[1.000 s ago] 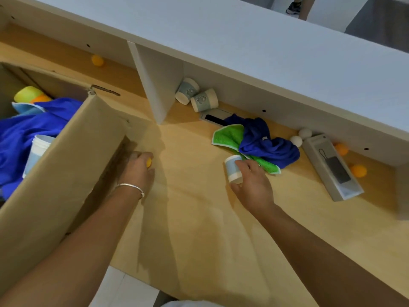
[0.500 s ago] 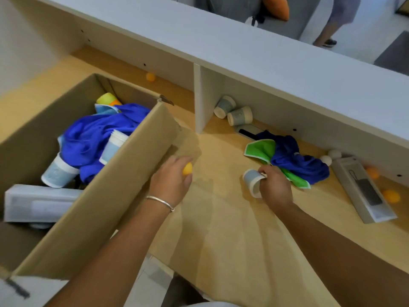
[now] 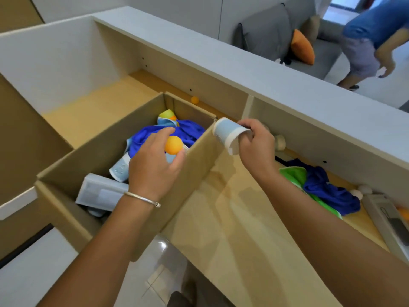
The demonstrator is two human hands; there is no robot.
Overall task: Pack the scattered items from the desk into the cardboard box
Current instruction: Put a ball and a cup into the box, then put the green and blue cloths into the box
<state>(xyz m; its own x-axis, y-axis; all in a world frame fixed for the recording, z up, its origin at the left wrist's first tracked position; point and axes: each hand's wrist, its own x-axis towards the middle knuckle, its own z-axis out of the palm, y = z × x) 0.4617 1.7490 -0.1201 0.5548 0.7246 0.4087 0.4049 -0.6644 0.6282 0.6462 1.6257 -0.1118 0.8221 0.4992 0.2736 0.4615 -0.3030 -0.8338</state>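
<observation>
The open cardboard box [image 3: 197, 165] stands on the left part of the wooden desk [image 3: 232, 229]. Inside it lie a blue cloth [image 3: 155, 134], a paper cup [image 3: 120, 170] and a white flat box [image 3: 100, 192]. My left hand [image 3: 155, 165] is over the box, shut on an orange ball [image 3: 173, 145]. My right hand [image 3: 254, 142] holds a light blue paper cup [image 3: 229, 135] sideways just above the box's right wall. A blue and green cloth [image 3: 323, 189] lies on the desk at the right.
A grey shelf [image 3: 287, 85] runs over the back of the desk. An orange ball [image 3: 194, 99] rests behind the box. White balls [image 3: 357, 192], a long white package [image 3: 391, 227] and another cup [image 3: 280, 141] lie at the right. A person stands beyond the shelf by a grey sofa.
Both hands rose from the desk and moved left; the left hand carried the orange ball over the box, and the right hand brought the cup up to the box's right wall.
</observation>
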